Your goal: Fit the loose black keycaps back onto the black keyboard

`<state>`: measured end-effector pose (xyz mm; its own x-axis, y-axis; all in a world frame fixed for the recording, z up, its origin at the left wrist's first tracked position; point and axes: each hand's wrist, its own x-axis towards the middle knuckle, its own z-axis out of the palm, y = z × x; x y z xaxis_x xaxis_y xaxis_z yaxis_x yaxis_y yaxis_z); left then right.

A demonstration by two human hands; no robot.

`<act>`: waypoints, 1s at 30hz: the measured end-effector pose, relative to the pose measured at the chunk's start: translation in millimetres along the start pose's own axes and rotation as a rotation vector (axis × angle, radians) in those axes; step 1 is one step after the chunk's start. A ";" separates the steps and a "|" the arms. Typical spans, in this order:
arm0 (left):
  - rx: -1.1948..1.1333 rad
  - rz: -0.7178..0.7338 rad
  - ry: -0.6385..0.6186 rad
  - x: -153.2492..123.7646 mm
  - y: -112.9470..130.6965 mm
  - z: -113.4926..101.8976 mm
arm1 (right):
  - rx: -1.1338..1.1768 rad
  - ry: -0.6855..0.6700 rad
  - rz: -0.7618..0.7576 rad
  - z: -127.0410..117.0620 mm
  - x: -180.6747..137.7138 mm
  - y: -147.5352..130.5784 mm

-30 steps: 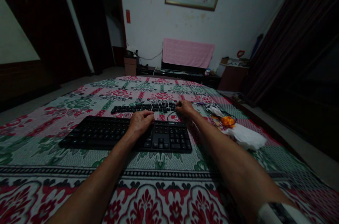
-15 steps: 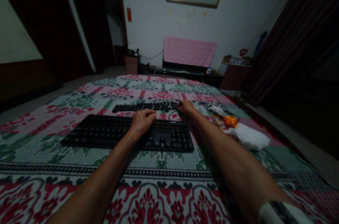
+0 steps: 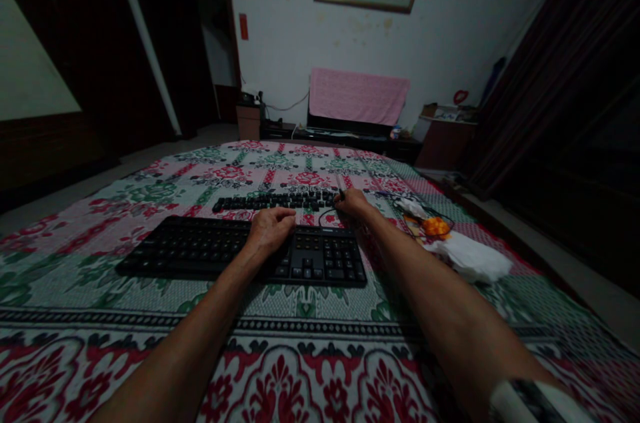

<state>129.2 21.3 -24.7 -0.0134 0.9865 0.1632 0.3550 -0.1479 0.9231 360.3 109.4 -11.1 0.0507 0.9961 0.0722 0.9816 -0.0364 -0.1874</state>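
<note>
A black keyboard (image 3: 190, 253) lies on a flowered bedspread (image 3: 300, 369). My left hand (image 3: 270, 228) rests on its far edge with the fingers curled over the rim, gripping it. Just beyond lie rows of loose black keycaps (image 3: 273, 200). My right hand (image 3: 351, 201) reaches to the right end of those rows, fingers pinched together on a small dark thing I cannot make out. A thin black cable (image 3: 324, 215) loops between the two hands.
To the right lie an orange object (image 3: 434, 227) in a wire-rimmed holder and a crumpled white cloth (image 3: 470, 257). Beyond the bed stand a low cabinet with a pink cover (image 3: 357, 96) and a wooden side table (image 3: 440, 143). Dark curtains hang at the right.
Both hands stay almost where they were; the left hand's fingers have shifted slightly right along the keyboard's far edge. The view has tipped a little.
</note>
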 end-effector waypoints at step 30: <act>0.961 0.234 -0.193 -13.6 14.3 -10.4 | -0.140 0.050 0.073 -17.5 -46.1 37.6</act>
<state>124.7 5.1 -10.1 0.2745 0.9469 0.1671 0.9338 -0.3040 0.1885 398.1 60.7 -4.3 0.1283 0.9853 0.1124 0.9909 -0.1227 -0.0553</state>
